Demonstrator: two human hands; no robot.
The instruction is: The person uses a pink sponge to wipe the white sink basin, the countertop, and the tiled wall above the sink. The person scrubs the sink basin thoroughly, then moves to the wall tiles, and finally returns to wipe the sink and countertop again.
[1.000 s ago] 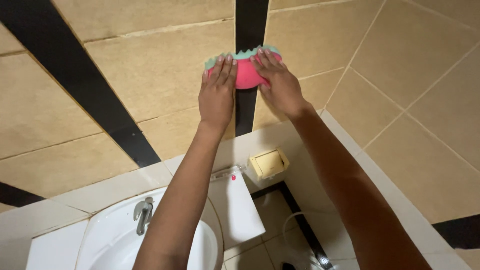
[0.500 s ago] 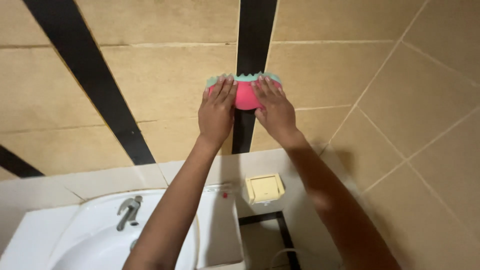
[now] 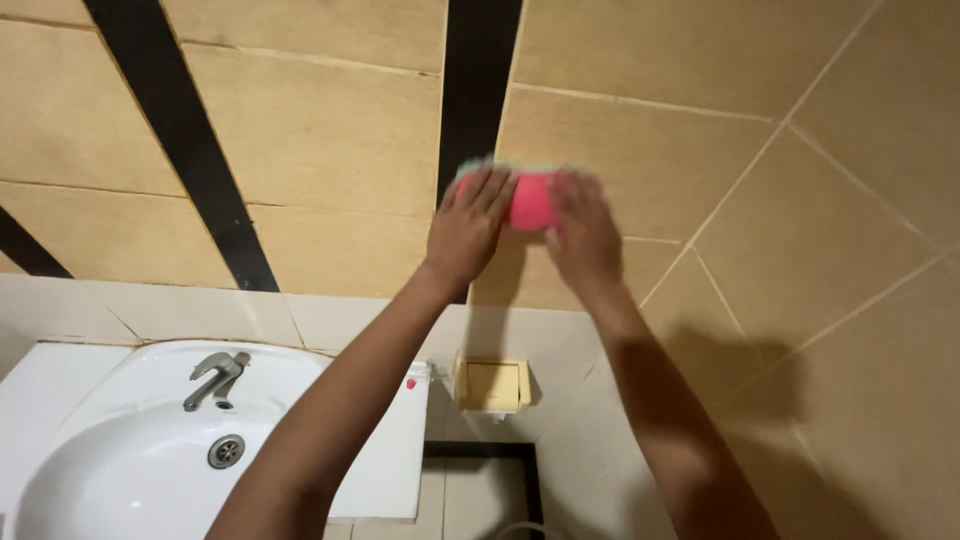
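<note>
A pink sponge [image 3: 531, 200] with a green scrubbing edge is pressed flat against the beige tiled wall [image 3: 330, 140], just right of a vertical black tile stripe [image 3: 478, 90]. My left hand [image 3: 468, 225] holds its left side and my right hand [image 3: 583, 232] holds its right side, fingers spread over it. Both hands look motion-blurred. Most of the sponge is hidden under my fingers.
A white washbasin [image 3: 120, 460] with a chrome tap [image 3: 215, 377] and a drain sits at lower left. A yellow soap bar in a small wall dish [image 3: 492, 386] is below my hands. A diagonal black stripe [image 3: 185, 140] crosses the wall on the left.
The view has shifted and come closer to the wall. Both hands have slid the sponge a little to the right, from over the black stripe onto the beige tile.
</note>
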